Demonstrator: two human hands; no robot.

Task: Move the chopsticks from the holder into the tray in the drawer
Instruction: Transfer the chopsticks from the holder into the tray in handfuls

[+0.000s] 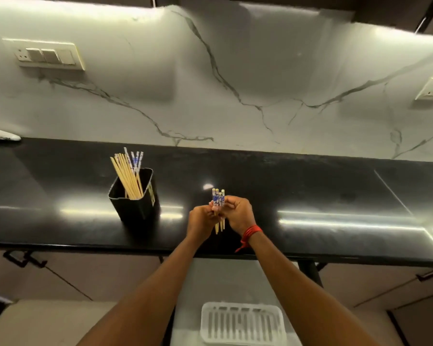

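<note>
Black polished countertop [310,186] is seen under a marble wall [210,96]. Above it, a bundle of wooden chopsticks [218,199] with blue-and-white tops is held upright, gripped by curled fingers of the left hand [200,222] and the right hand [238,213]. Further chopsticks [128,176] are stood in the black rectangular holder [138,208] at left. A white slatted tray [243,323] is seen in the drawer [225,278] below.

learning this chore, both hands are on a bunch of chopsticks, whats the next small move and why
Probably lower the chopsticks toward the tray. The left hand and right hand both grip them upright above the counter, clear of the holder, and the tray lies below, nearer the person.
</note>
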